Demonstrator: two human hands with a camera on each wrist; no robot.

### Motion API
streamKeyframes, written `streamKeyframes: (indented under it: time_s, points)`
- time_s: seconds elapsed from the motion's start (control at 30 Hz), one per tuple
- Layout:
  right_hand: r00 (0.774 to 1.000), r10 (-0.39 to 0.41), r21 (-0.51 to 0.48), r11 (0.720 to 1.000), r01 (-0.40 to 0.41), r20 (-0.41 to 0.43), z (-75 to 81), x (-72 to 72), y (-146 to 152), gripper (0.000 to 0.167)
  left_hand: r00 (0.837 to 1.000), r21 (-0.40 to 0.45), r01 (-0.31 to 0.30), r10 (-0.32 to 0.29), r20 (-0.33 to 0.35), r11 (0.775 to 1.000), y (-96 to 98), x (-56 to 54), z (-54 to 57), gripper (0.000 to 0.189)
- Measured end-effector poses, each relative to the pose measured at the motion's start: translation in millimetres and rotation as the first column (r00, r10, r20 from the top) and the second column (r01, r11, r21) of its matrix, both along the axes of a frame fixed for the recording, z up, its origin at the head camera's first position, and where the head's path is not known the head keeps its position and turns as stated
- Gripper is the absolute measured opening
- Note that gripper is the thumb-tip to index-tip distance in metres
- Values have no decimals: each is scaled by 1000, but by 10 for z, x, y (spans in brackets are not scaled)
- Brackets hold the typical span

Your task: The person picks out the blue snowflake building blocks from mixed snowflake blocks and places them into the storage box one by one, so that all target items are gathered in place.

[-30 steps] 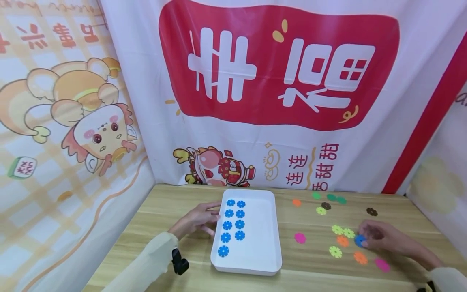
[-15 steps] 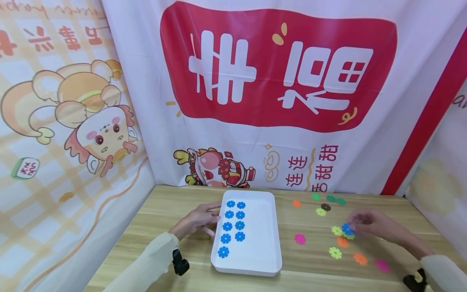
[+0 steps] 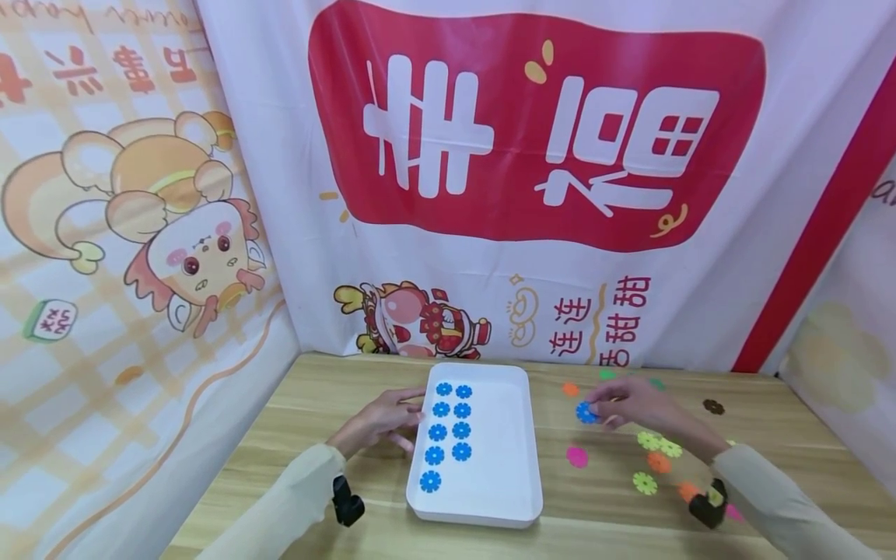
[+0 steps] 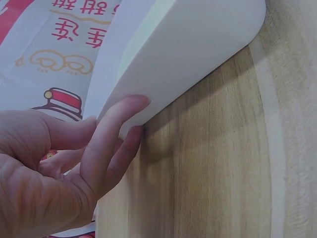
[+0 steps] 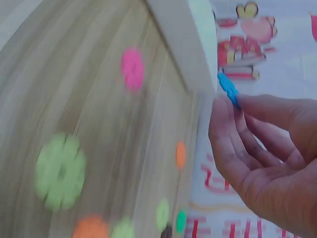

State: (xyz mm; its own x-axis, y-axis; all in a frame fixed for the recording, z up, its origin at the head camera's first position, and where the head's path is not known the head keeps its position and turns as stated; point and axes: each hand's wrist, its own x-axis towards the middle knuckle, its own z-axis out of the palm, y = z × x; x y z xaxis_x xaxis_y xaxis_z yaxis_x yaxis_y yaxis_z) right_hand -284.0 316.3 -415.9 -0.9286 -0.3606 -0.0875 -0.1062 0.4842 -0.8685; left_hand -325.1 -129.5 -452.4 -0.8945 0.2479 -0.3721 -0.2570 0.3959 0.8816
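Note:
A white rectangular tray (image 3: 490, 498) lies on the wooden table, with blue notched flower-shaped discs (image 3: 437, 432) in two columns on its left side. My left hand (image 3: 383, 416) is at the tray's left wall. In the left wrist view its fingertips (image 4: 136, 102) touch the outside of that wall, the fingers loosely extended. Right of the tray, my right hand (image 3: 633, 400) is above the table. Thumb and finger pinch a blue flower-shaped disc (image 5: 228, 89) by its edge, and most of that disc shows past the fingertips.
Loose discs lie on the right of the table: pink (image 3: 577, 456), orange (image 3: 571, 389), yellow-green (image 3: 645, 483), brown (image 3: 713, 406) and green ones. The right forearm covers some of them. Printed cloth (image 3: 532, 311) hangs behind the table's back edge.
My right hand has carried the blue disc left from among the loose discs toward the tray. The left hand and the tray stay in place.

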Motion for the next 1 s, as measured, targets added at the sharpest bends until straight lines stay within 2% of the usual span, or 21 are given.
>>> streamKeyframes:
  time_s: [0.1, 0.37, 0.6, 0.83, 1.0]
  points:
    - [999, -15, -53, 998, 17, 44, 6, -62, -217, 29, 1000, -7, 0, 0, -1, 1000, 2, -5, 8, 58]
    - [994, 72, -143, 988, -59, 83, 16, -152, -793, 22, 1000, -16, -12, 12, 3, 1000, 6, 2, 7, 58]
    - [990, 64, -19, 998, -62, 128, -52, -120, -1329, 10, 1000, -18, -18, 18, 3, 1000, -2, 5, 9, 58]
    - [976, 141, 9, 989, -144, 167, -174, 1, -1693, 8, 1000, -10, -13, 14, 5, 1000, 14, 25, 21, 59]
    - [976, 150, 65, 985, -162, 158, -222, 86, -1905, 4, 1000, -7, -15, 15, 1, 1000, 9, 17, 16, 59]
